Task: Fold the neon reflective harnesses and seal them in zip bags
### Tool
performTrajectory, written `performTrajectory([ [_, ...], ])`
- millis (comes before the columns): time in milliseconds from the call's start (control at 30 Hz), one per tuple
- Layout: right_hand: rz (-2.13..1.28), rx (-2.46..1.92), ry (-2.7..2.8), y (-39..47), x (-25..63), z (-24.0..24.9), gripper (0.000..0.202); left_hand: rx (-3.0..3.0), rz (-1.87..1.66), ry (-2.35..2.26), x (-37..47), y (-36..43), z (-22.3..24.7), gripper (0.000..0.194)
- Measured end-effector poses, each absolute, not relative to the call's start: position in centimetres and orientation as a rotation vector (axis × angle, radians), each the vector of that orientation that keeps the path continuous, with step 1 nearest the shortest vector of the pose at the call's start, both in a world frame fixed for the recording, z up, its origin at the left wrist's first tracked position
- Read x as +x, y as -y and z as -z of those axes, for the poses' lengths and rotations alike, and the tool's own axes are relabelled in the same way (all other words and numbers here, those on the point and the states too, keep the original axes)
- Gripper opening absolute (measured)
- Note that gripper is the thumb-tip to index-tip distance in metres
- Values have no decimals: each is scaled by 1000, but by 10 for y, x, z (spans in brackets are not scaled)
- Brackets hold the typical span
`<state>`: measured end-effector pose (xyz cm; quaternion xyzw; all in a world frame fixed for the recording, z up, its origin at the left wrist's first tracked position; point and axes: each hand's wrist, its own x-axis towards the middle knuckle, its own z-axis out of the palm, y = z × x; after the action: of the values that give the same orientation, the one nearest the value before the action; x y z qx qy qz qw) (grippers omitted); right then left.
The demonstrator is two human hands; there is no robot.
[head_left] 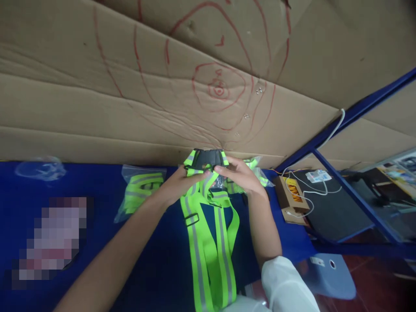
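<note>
A neon-green strap harness (211, 260) with grey reflective stripes hangs down over the front of the blue table. At its upper end is a black piece (206, 158), held between my two hands. My left hand (182, 184) closes round the green straps at the left of this piece. On the other side, my right hand (240, 173) grips the straps, its thumb near the middle. A black slider buckle (191, 219) sits on the left strap. Parts of the fingers are hidden behind the straps.
Bagged green straps (143, 190) lie left of my hands, and another bag (260, 173) lies behind my right hand. A cardboard box (290, 195) with white cables stands at right, beside a blue frame (351, 195). Cardboard (130, 112) with red rings rises behind. A blue-grey stool (328, 275) is lower right.
</note>
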<state>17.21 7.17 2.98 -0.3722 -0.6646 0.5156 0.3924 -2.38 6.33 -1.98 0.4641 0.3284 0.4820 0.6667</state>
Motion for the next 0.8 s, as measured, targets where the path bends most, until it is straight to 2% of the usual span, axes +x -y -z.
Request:
performTrajectory([
  [200, -1123, -1028, 1505, -65, 152, -16, 35, 732, -1028, -647, 4, -51, 23, 42],
  [333, -685, -957, 1798, -65, 158, -16, 26, 658, -1114, -730, 14, -42, 21, 42],
  [433, -491, -804, 2019, -67, 174, -26, 24, 696, -983, -636, 1, -40, 11, 41],
  [533, -457, -819, 2085, -70, 187, -32, 28, 735, -799, -501, -18, -39, -2, 58],
  [600, -404, -836, 2146, -70, 188, -31, 35, 709, -786, -488, -26, -41, -8, 70],
  [633, -380, -848, 2189, -70, 187, -31, 44, 685, -812, -505, -28, -42, -9, 69],
  [733, -383, -884, 2312, -62, 184, -34, 73, 624, -864, -582, -31, -49, -7, 44],
  [800, -505, -858, 2387, -55, 188, -42, 78, 632, -817, -620, -33, -51, -6, 38],
])
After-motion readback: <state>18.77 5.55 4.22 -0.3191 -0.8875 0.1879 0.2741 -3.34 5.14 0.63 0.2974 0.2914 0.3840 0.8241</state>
